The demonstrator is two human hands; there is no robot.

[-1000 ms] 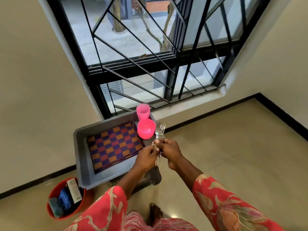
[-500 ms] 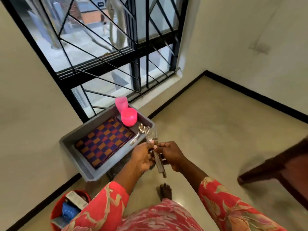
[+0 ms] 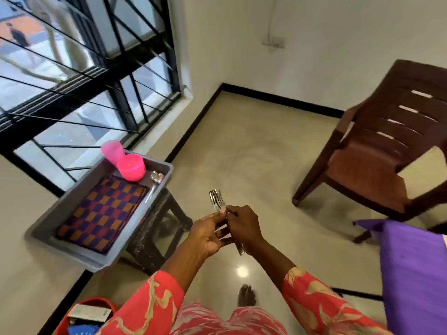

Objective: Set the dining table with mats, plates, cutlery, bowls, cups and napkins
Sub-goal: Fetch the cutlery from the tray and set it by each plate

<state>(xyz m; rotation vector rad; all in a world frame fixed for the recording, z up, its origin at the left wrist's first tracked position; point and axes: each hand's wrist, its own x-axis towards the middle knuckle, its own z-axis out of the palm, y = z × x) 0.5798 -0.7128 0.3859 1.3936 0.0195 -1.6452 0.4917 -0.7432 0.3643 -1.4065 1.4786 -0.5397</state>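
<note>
Turning away from the window since a moment ago, the person now has the brown plastic chair (image 3: 377, 151) and a purple-covered surface (image 3: 416, 274) at the right edge in sight, while the grey tray (image 3: 60, 211) has slid off to the left. Both hands meet in front of the body: the right hand (image 3: 244, 228) is curled around the forks (image 3: 217, 200) at mid-handle, tines up and clear of the knuckles, and the left hand (image 3: 208, 235) pinches the same bundle from the other side, fingers bent. Thin steel like this looks light, stiff and slick, so the pieces would likely slide against each other; a hold near the middle of the handles, squeezed together, seems the safest. Left behind on the tray, which sits on a dark stool (image 3: 157, 228), are the checkered mats (image 3: 101, 211), a pink bowl (image 3: 131, 166) touching a pink cup (image 3: 112, 152), and spoons (image 3: 156, 178) just beside the bowl. A red bucket (image 3: 79, 317) stands on the floor near the wall, below the tray. Between the person and the purple surface, the chair is the nearest obstacle, though open floor lies ahead.
</note>
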